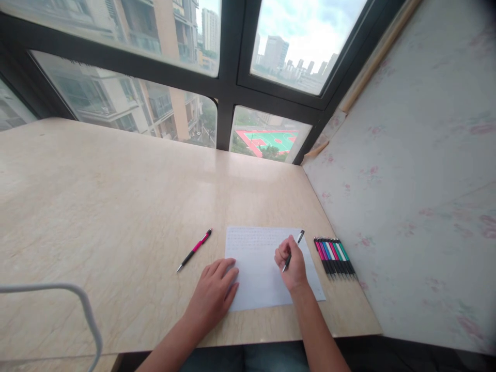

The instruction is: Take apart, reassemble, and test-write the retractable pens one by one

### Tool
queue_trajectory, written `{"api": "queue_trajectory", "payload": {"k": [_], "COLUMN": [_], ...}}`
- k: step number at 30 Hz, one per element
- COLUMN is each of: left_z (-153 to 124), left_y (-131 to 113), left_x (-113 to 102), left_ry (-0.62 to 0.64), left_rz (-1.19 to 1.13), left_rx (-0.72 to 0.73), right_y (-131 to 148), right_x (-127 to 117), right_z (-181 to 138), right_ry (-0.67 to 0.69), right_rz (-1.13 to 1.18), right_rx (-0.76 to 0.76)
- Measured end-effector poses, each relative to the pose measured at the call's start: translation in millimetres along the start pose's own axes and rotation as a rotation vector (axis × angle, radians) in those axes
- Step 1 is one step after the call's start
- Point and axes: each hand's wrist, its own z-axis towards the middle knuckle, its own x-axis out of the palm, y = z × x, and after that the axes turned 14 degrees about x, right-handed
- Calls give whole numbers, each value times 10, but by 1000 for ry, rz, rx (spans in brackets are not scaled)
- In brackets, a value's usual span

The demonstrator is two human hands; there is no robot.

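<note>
A sheet of white paper [258,279] lies on the stone-like counter, with faint lines of writing across its upper part. My left hand [217,283] rests flat over the paper's left edge, fingers stretched out. In my right hand [293,266] a pen [300,236] is gripped above the right half of the sheet. Its dark tip points down and to the left; I cannot tell whether it touches the paper. Left of the sheet, a pink and black pen [196,250] lies at a slant, apart from my left hand.
Several coloured pens [334,257] lie side by side right of the paper, near the floral-papered wall [411,196]. A white cable [83,299] loops over the counter [116,206] at the lower left. Dark-framed windows [227,93] border the far edge.
</note>
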Motion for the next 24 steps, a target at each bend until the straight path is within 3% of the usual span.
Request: {"api": "queue_trajectory", "payload": {"k": [6, 10, 18, 24], "left_z": [19, 24, 1, 33], "left_y": [-5, -1, 17, 24], "left_x": [-15, -12, 2, -13], "left_ry": [15, 13, 44, 51], "left_rz": [5, -3, 6, -2], "left_rx": [-9, -12, -10, -16], "right_y": [-61, -97, -210, -228], "right_x": [0, -1, -44, -37], "right_z": [91, 120, 194, 211], "right_ry": [-71, -102, -295, -293], "right_rz": [-546, -786, -953, -999], "right_rx": [-214, -356, -329, -322]}}
